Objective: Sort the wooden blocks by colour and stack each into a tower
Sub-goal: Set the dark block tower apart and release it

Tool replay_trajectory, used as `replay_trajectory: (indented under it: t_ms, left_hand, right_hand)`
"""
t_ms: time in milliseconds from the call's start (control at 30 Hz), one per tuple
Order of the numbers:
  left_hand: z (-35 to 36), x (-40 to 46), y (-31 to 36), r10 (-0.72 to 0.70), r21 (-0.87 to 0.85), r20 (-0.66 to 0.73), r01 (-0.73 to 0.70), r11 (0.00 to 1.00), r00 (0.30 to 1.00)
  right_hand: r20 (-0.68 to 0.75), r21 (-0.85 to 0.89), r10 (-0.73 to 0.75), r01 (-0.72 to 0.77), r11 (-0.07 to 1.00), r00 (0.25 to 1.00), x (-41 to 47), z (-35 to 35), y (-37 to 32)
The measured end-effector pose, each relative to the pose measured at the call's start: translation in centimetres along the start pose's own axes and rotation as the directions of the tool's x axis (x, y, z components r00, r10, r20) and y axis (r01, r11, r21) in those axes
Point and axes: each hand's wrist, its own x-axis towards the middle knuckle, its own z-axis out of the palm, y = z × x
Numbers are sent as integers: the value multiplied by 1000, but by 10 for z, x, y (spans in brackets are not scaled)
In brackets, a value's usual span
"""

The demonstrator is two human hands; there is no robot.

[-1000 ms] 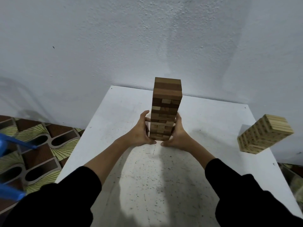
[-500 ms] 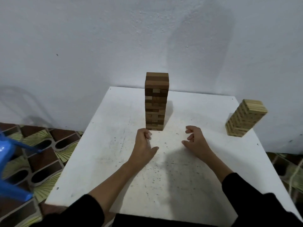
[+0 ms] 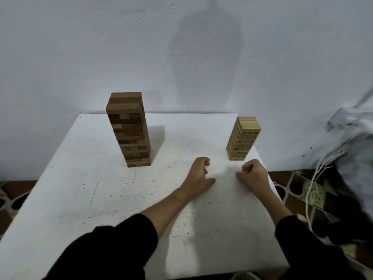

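Head view. A white table [image 3: 84,199] stands against a pale wall [image 3: 101,47]; its top is speckled with small dark marks.

Dark tower [image 3: 129,130]: brown wooden blocks stacked upright on the far left part of the table, near the back edge. A few lighter blocks show among the dark ones. The upper layers sit slightly offset from the ones beneath. Nothing touches it.

Light tower [image 3: 242,138]: pale wooden blocks stacked upright on the far right part of the table, close to the right edge. It is shorter than the dark tower and stands well apart from it.

Left hand [image 3: 198,176]: resting on the table top between the two towers, nearer the light one. The fingers are curled inward and the thumb points right along the surface. It holds nothing.

Right hand [image 3: 253,174]: resting on the table just in front of the light tower, apart from its base. The fingers are curled into the palm, with no object inside. The two hands lie near each other without touching.

Both forearms are bare up to black sleeves [image 3: 113,249].

Surroundings: patterned floor tiles [image 3: 292,188] show to the right of the table, under a grey cloth [image 3: 355,138] and some pale cords [image 3: 314,178]. Patterned tiles also show at the left edge.
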Motion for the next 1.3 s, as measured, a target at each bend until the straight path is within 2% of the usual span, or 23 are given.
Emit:
replay_trajectory:
  t_ms: [100, 233, 367, 500, 933, 1100, 1300]
  left_hand:
    - [16, 29, 10, 10, 1, 27, -10, 1000, 1000]
    - [25, 62, 20, -59, -11, 67, 60, 998, 996]
    - [33, 84, 26, -89, -43, 88, 93, 995, 992]
    - [37, 96, 28, -46, -25, 100, 49, 998, 994]
    - [34, 102, 30, 62, -66, 107, -55, 996, 992]
    - [22, 94, 23, 36, -91, 103, -26, 995, 994]
    - [-6, 80, 10, -70, -101, 111, 81, 992, 991]
  right_hand:
    - [31, -17, 40, -39, 999, 999, 25, -11, 5]
    - [134, -4, 66, -66, 998, 989, 58, -16, 9]
    - [248, -17, -84, 91, 996, 965, 78, -19, 8]
    - [376, 35, -166, 165, 986, 912, 93, -21, 12]
    - [404, 42, -244, 249, 968, 882, 105, -15, 14]
    - [422, 59, -258, 258, 964, 869, 98, -4, 7]
    - [459, 59, -270, 275, 960, 846, 87, 26, -11]
